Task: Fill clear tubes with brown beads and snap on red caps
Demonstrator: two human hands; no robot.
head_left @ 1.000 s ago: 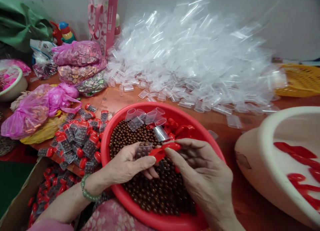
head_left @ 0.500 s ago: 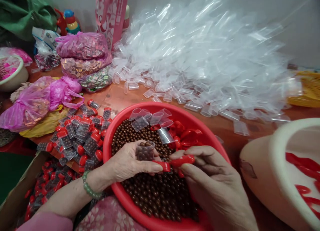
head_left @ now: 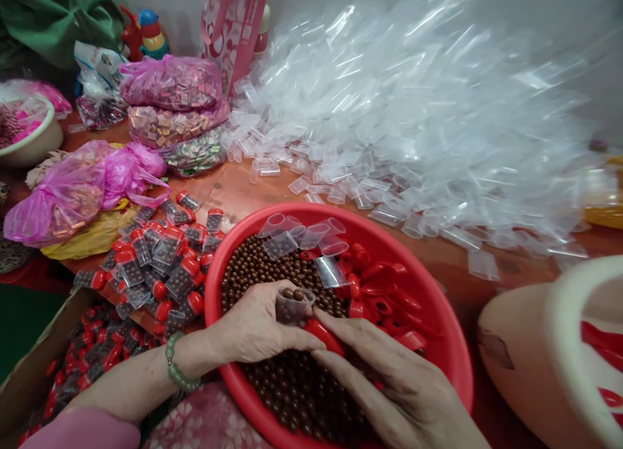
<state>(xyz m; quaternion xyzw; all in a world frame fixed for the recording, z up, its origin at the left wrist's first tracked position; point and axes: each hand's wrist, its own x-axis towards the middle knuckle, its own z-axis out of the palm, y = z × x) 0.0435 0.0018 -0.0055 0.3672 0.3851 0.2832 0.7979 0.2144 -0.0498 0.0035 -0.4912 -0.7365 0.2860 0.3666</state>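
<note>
Over the red basin [head_left: 460, 345], my left hand [head_left: 256, 326] grips a clear plastic tube [head_left: 293, 306] upright, with brown balls inside up to its mouth. My right hand [head_left: 389, 371] has its fingers closed around a red plastic piece [head_left: 325, 337], which also touches my left thumb and fingertips. Below both hands lie many small brown balls [head_left: 292, 387]. Several clear tubes [head_left: 314, 235] rest on the balls at the basin's far side, beside a heap of red caps [head_left: 379, 287].
Filled red-capped tubes [head_left: 160, 254] are piled left of the basin, more in a box [head_left: 29, 371] below. Behind spreads a large heap of clear tubes [head_left: 413, 124]. Pink bags [head_left: 170, 89] stand at the back left. A cream tub [head_left: 525, 351] is at right.
My right hand has moved closer to my left, and the red pieces between them now sit against my left thumb as one visible piece. The view has shifted slightly.
</note>
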